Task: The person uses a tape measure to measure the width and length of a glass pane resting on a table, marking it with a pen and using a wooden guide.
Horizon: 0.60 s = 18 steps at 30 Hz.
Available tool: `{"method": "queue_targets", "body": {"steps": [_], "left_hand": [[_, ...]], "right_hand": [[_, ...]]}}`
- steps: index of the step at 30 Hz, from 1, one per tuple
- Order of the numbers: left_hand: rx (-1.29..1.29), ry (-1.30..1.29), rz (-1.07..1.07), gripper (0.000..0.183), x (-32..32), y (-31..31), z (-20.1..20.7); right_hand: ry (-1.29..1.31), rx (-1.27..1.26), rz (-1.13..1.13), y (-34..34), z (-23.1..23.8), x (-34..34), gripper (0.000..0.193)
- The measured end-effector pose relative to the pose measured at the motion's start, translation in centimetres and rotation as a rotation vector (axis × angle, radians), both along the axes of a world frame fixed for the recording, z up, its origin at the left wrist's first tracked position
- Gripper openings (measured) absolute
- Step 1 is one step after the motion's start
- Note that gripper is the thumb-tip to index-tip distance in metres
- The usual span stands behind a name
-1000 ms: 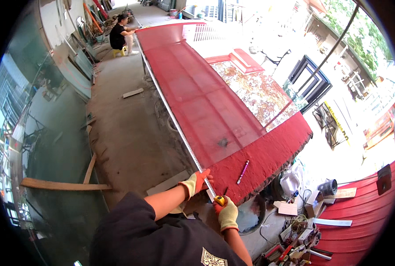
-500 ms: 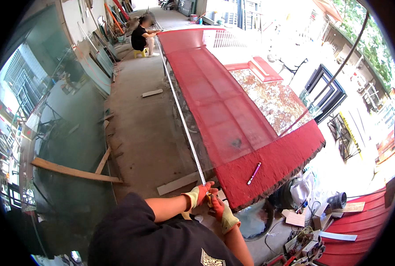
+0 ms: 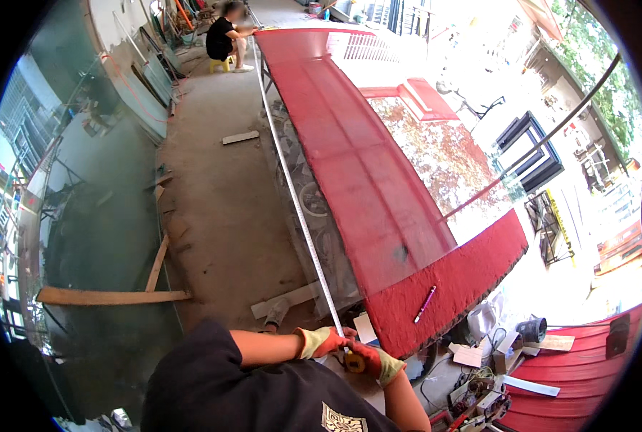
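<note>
A white tape blade (image 3: 305,229) runs taut along the left side of a long glass pane (image 3: 350,162) on a red-covered table. Its yellow tape measure case (image 3: 354,361) is in my right hand (image 3: 373,361), gloved in orange and cream, fingers closed around it. My left hand (image 3: 322,342), in a matching glove, closes on the blade just ahead of the case. At the far end a crouching person (image 3: 227,37) has a hand by the pane's corner, near the tape's other end. A purple-and-white pen (image 3: 425,303) lies on the table's near red end.
Large glass sheets (image 3: 105,216) lean on the left, with a wooden strip (image 3: 112,296) across their lower part. A flat board (image 3: 288,299) lies on the floor by the table. Tools and cables (image 3: 483,389) crowd the lower right, beside red corrugated sheeting (image 3: 587,360).
My hands have come slightly lower and to the right, and the yellow case shows more plainly. The view has shifted. The tape remains stretched out; the far person still crouches.
</note>
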<state>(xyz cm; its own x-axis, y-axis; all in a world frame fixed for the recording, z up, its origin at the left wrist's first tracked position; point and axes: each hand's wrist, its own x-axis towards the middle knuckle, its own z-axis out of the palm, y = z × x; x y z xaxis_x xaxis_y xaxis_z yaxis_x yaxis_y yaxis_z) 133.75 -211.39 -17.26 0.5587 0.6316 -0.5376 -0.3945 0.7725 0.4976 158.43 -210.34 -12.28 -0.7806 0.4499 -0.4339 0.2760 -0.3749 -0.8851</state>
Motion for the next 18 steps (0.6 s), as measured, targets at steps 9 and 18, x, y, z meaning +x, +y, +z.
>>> {"method": "queue_targets", "body": {"steps": [9, 18], "left_hand": [[0.082, 0.021, 0.818, 0.022, -19.9, 20.7, 6.4], [0.294, 0.08, 0.765, 0.042, -24.2, 28.9, 9.0]], "right_hand": [[-0.301, -0.215, -0.281, 0.4, -1.3, -9.7, 0.017], [-0.366, -0.269, -0.691, 3.2, -1.5, -18.0, 0.022]]}}
